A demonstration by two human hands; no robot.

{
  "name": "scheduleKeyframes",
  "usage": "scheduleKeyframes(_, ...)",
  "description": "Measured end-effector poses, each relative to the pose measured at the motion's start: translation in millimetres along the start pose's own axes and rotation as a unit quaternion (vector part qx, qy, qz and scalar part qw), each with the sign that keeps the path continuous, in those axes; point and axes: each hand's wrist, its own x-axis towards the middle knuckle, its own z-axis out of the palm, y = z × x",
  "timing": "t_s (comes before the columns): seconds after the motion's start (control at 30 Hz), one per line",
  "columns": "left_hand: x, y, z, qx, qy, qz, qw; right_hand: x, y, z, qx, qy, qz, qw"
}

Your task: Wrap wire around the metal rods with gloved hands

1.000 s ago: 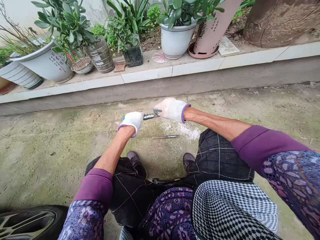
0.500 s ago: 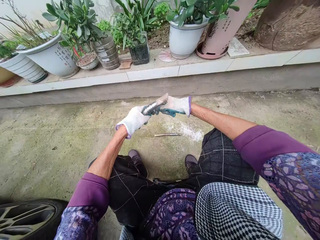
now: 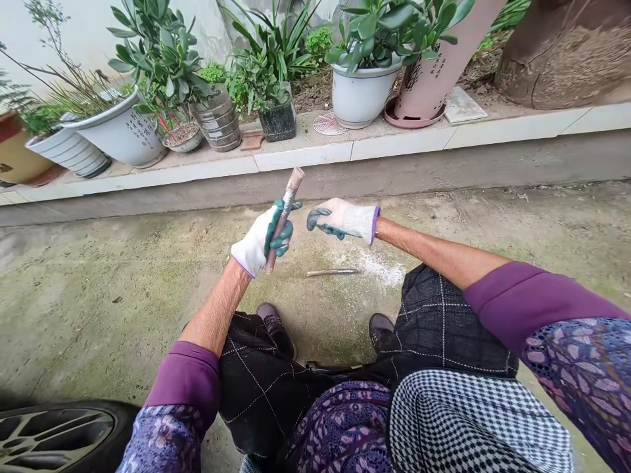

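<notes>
My left hand (image 3: 261, 240), in a white glove with a green-coated palm, is closed round a wooden stick (image 3: 283, 217) bound with silvery wire near its upper end. The stick leans up and to the right. Off to its right, my right hand (image 3: 340, 218) wears a matching glove and touches nothing that I can see; its fingers are loosely bent and apart from the thumb. Below the hands, a thinner stick (image 3: 334, 272) with a dark end lies on the concrete. White powder (image 3: 379, 266) is scattered beside that end.
A tiled ledge (image 3: 305, 156) runs across the back, bearing several potted plants, among them a white pot (image 3: 362, 95) and a tall pink pot (image 3: 424, 79). A car wheel (image 3: 59, 437) stands at the lower left. A checked hat brim (image 3: 473, 420) shows at lower right.
My right hand has come away from the wire-bound stick. My left hand has turned the stick more upright and now grips it lower, with the wired end standing above the fingers.
</notes>
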Motion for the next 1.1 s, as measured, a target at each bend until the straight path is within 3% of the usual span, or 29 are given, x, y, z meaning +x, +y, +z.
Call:
scheduleKeyframes(0.27, 12.2, -14.6, -3.7, 0.012, 0.065, 0.021, 0.998, -7.4, -4.6, 8.0, -0.125, -0.05, 0.008, 0.991)
scheduleKeyframes(0.43, 18.1, -27.2, -2.6, 0.075, 0.105, 0.017, 0.992, -11.0, -4.1, 12.3, -0.154, -0.073, 0.014, 0.985)
scheduleKeyframes(0.6, 18.9, -24.5, -0.1, 0.107, 0.11, 0.048, 0.987, -8.3, 9.2, 15.5, -0.034, -0.099, 0.041, 0.994)
scheduleKeyframes(0.87, 11.4, -17.3, 10.8, 0.106, 0.077, 0.083, 0.988, 5.1, 25.5, 4.1, 0.197, -0.135, -0.06, 0.969)
scheduleKeyframes(1.1, 5.5, -5.1, 17.5, 0.108, 0.091, 0.096, 0.985, 4.5, 16.3, -0.2, 0.232, -0.132, -0.05, 0.962)
